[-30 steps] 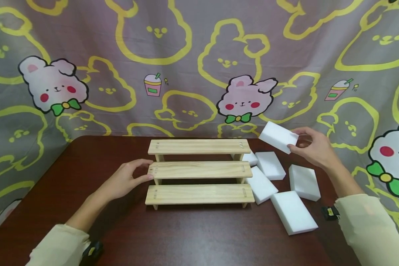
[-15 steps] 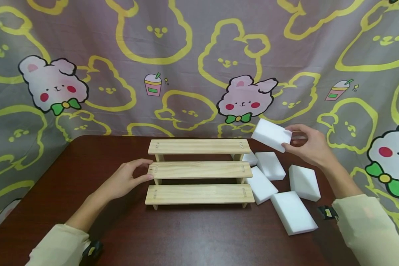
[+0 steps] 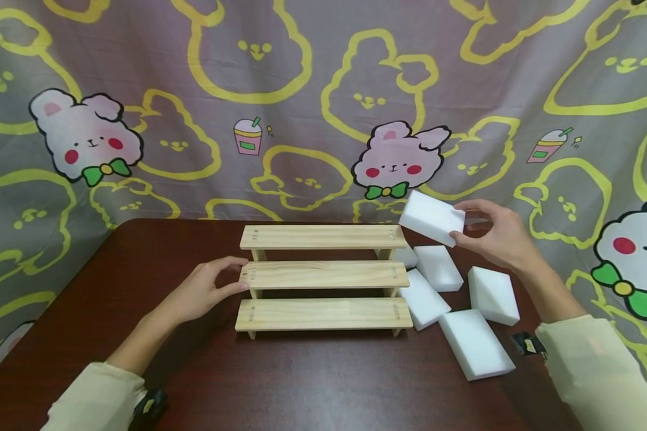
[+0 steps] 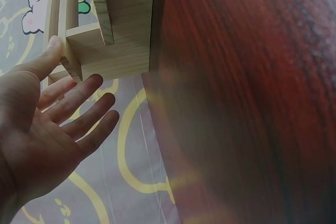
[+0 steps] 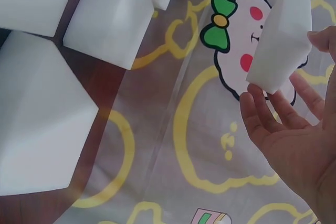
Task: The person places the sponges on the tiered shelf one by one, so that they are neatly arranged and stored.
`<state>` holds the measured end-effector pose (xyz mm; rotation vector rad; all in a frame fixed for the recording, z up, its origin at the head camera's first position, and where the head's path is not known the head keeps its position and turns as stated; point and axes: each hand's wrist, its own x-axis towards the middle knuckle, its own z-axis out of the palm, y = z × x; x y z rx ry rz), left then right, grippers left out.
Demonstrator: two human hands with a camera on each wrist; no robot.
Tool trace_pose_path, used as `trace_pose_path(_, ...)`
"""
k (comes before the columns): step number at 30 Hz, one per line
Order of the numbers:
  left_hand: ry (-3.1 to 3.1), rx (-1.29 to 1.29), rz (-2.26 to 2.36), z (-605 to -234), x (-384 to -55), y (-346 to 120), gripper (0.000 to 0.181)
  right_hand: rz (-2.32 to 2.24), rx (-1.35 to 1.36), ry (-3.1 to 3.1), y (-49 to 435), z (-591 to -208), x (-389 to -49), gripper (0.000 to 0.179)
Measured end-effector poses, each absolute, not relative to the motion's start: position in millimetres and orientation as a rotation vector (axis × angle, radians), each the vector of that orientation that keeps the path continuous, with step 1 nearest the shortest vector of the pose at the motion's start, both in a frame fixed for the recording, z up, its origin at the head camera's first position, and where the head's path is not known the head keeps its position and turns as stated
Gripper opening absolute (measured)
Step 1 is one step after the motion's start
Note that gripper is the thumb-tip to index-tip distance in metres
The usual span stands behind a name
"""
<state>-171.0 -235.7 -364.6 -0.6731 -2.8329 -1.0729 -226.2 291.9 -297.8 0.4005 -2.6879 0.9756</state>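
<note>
A wooden three-step display stand [image 3: 323,275] stands on the table. My left hand [image 3: 199,293] is at the left end of its middle board, thumb at the front edge and index finger at the back; in the left wrist view the other fingers of the left hand [image 4: 58,124] spread out loosely. At the stand's upper right, my right hand [image 3: 498,233] pinches a white sponge block [image 3: 432,216] by its right end, tilted in the air beside the top board. The right wrist view shows the held sponge block [image 5: 283,40] between thumb and fingertips.
Several more white sponge blocks lie on the dark red-brown table [image 3: 313,383] right of the stand, among them a near one [image 3: 477,344], a right one [image 3: 494,295] and one touching the stand [image 3: 423,299]. A patterned curtain [image 3: 302,120] hangs behind the table.
My right hand has carried the sponge block left and slightly up, close to the top board's right end. The left hand and the stand have stayed in place.
</note>
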Motion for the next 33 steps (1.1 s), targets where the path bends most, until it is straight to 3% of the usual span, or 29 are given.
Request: trace_pose_path(33,-2.843,-0.661,-1.066,-367,-172,-236,0.046,1.044,0.644,-2.557,261,-300,-229,0.046)
